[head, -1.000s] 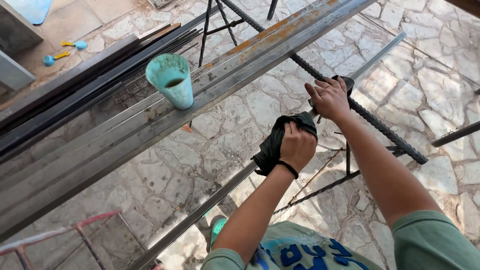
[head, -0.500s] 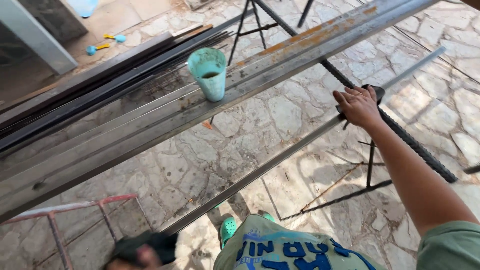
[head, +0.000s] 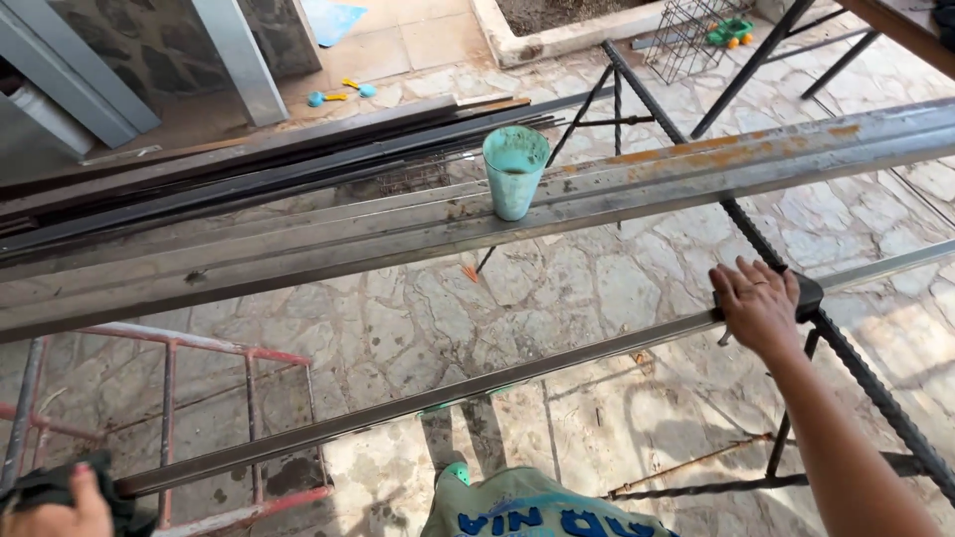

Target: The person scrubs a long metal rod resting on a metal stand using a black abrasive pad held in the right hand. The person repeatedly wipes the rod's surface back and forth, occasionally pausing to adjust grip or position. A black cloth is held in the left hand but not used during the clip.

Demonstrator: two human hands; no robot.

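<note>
I see bright daylight, soft shadows on the stone floor (head: 597, 288), a sharp centre, slight bending at edges.

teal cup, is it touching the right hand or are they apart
Apart. The head view shows the teal cup standing on the rusty steel beam, while the right hand rests on the thin metal bar nearer the person, paving visible between.
</note>
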